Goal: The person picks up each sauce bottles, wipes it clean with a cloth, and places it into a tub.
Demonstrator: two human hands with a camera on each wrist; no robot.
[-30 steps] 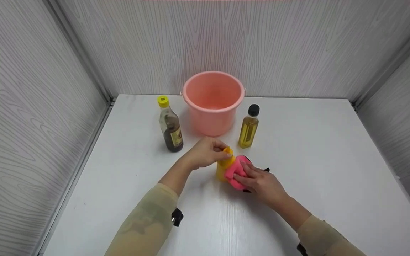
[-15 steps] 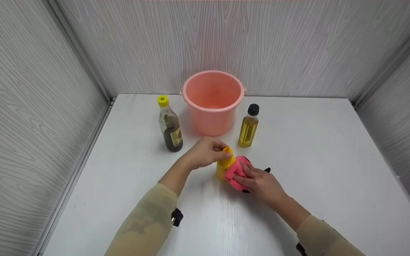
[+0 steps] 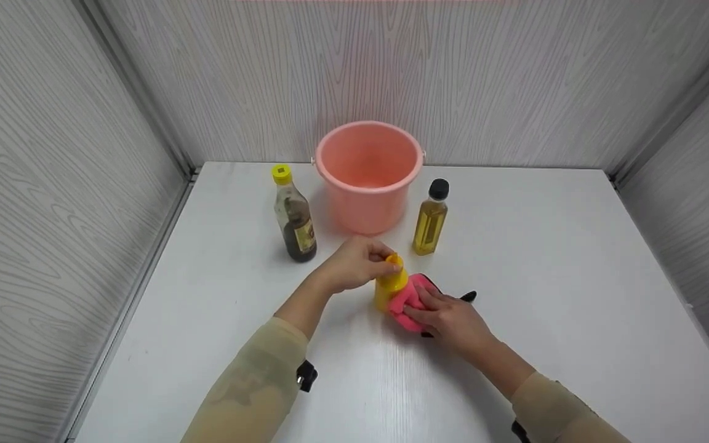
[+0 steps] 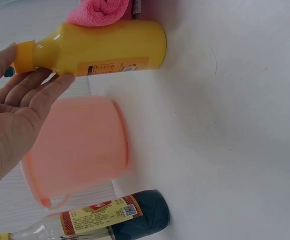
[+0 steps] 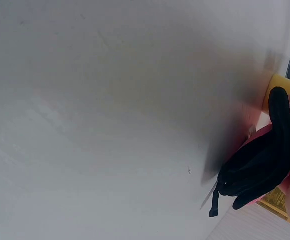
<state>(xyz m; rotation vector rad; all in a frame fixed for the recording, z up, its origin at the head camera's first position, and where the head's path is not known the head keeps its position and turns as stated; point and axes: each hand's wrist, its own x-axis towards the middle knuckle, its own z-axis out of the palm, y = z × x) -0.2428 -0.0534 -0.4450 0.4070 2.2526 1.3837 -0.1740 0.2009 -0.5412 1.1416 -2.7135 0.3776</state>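
Note:
A yellow squeeze bottle [image 3: 386, 296] stands upright on the white table. At its top my left hand [image 3: 349, 269] pinches the orange-yellow cap [image 4: 24, 56] between thumb and fingers. My right hand [image 3: 458, 321] holds a fluffy pink cloth [image 3: 405, 315] against the bottle's right side, its fingers spread over the cloth. Black parts [image 5: 262, 162] of the cloth, with finger-like flaps, hang below the hand in the right wrist view. The hand and cloth hide part of the bottle.
Behind the hands stands a pink bucket [image 3: 368, 212]. To its left is a dark sauce bottle [image 3: 296, 224] with a yellow cap; on its right stands an oil bottle [image 3: 430, 227] with a black cap. Grey wood-grain walls [image 3: 367, 67] enclose the table.
The right hand and pink cloth have shifted slightly down and to the right along the bottle. My left hand stays at the cap.

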